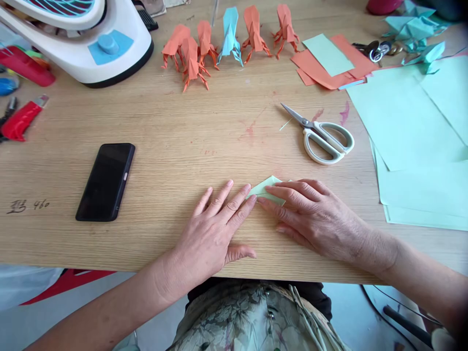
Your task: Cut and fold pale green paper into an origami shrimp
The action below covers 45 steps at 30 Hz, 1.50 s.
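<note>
A small folded piece of pale green paper [266,187] lies flat on the table near its front edge, partly covered by my fingers. My left hand [219,224] rests palm down with its fingers spread, the index and middle fingertips touching the left tip of the paper. From the right, my right hand [310,217] lies over the paper, fingers stretched out and pressing on its top. The lower right part of the paper is hidden under that hand. Beyond it lies a pair of scissors [321,136] with white handles, its blades closed and pointing to the upper left.
Several folded orange paper figures [253,31] and a blue one [230,36] stand at the back. Pale green sheets [409,117] lie right, near orange paper [318,70] and keys [376,51]. A phone [106,181], a white fan [120,44] and a red cutter [22,119] are left.
</note>
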Available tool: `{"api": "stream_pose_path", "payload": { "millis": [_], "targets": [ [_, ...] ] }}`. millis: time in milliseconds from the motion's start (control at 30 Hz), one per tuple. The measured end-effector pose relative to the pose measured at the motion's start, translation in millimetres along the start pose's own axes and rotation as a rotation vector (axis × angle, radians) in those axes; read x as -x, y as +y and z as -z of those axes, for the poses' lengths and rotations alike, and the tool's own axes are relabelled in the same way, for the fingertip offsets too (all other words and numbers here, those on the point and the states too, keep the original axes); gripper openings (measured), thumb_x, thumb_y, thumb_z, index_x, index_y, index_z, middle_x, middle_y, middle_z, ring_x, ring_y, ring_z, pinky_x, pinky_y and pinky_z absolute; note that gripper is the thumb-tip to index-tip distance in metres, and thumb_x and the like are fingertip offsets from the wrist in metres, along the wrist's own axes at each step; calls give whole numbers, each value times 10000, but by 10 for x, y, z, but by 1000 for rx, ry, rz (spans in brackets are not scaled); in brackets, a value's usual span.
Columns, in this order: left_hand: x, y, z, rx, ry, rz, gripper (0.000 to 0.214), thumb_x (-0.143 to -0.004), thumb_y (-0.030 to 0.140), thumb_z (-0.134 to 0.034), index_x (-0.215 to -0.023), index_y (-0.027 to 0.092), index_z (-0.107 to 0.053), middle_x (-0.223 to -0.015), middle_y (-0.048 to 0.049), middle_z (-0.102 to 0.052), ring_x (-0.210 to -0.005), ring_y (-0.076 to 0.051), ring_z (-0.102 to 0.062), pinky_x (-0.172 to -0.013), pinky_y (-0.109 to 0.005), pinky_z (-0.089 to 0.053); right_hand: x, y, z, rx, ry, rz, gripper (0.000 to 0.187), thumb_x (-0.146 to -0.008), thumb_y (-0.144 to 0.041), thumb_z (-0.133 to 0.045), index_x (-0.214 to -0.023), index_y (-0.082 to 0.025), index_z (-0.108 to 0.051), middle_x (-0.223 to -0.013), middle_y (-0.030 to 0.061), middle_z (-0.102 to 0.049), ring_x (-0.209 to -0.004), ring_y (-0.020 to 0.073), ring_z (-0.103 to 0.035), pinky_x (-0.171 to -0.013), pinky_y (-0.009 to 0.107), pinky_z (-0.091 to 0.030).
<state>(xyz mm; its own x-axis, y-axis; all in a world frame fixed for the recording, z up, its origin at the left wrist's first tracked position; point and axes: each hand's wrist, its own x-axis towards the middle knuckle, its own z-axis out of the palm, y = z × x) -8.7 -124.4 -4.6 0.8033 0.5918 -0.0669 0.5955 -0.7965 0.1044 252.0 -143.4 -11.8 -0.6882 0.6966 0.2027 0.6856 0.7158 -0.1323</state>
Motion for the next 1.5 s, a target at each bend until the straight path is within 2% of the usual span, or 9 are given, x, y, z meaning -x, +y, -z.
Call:
{"api": "stream_pose_path", "payload": {
  "millis": [200, 467, 667, 833, 1067, 1167, 1300, 1500],
  "targets": [
    [5, 13, -15, 9, 6, 14, 944, -872, 790, -242, -1555, 142, -311, -1640, -90, -250, -1502, -392, -185, -1190, -562, -189, 117, 52, -35, -67, -64, 11, 568, -1007, -413, -471, -1496, -127, -420, -1552, 152, -422, -1381, 320, -423, -1107, 519, -394],
    [5, 12, -23, 22, -7, 16, 898, -893, 766, -251, -1565, 171, -293, -1646, -107, -229, -1502, -408, -170, -1174, -597, -191, 174, 39, -18, -176, -92, 8, 673, -1013, -501, -430, -1556, -126, -297, -1613, 175, -302, -1491, 304, -288, -1193, 548, -306],
    [-11, 35, -6, 11, -3, 28, 899, -882, 775, -258, -1553, 179, -327, -1635, -111, -263, -1491, -416, -202, -1167, -615, -204, 177, 36, -8, -176, -115, 10, 678, -1028, -498, -386, -1562, -97, -266, -1619, 172, -280, -1511, 278, -245, -1223, 520, -261],
    [12, 42, -30, -1, -6, 31, 901, -890, 766, -277, -1574, 180, -258, -1652, -109, -205, -1507, -417, -152, -1167, -629, -201, 196, -9, 1, -169, -97, -37, 729, -1023, -512, -395, -1588, -115, -163, -1618, 163, -273, -1512, 270, -245, -1242, 529, -200],
    [-56, 134, 3, -17, 5, 29, 946, -886, 778, -260, -1562, 116, -265, -1638, -158, -222, -1513, -399, -154, -1174, -646, -161, 215, -33, -50, -150, -65, -24, 763, -1001, -492, -463, -1586, -108, -159, -1610, 169, -294, -1508, 276, -254, -1229, 550, -217],
    [-146, 177, -13, -13, 15, -12, 971, -896, 773, -214, -1559, 64, -241, -1634, -176, -219, -1524, -349, -161, -1207, -591, -120, 214, -29, -62, -151, -63, -31, 755, -1004, -490, -456, -1588, -115, -158, -1618, 168, -268, -1513, 274, -240, -1229, 551, -209],
    [-206, 179, -54, -5, -24, -40, 1023, -882, 787, -199, -1550, 12, -227, -1636, -199, -179, -1526, -340, -159, -1212, -550, -138, 234, 10, -10, -218, -66, -19, 754, -1017, -480, -423, -1594, -108, -110, -1630, 182, -225, -1527, 276, -190, -1228, 556, -197],
    [-191, 165, -55, -17, -19, -43, 997, -886, 779, -242, -1553, 38, -244, -1639, -187, -181, -1529, -341, -152, -1218, -554, -116, 271, 57, 66, -216, 35, -142, 655, -1045, -394, -369, -1591, -110, -147, -1635, 178, -230, -1529, 278, -185, -1192, 542, -282]
  ]
}}
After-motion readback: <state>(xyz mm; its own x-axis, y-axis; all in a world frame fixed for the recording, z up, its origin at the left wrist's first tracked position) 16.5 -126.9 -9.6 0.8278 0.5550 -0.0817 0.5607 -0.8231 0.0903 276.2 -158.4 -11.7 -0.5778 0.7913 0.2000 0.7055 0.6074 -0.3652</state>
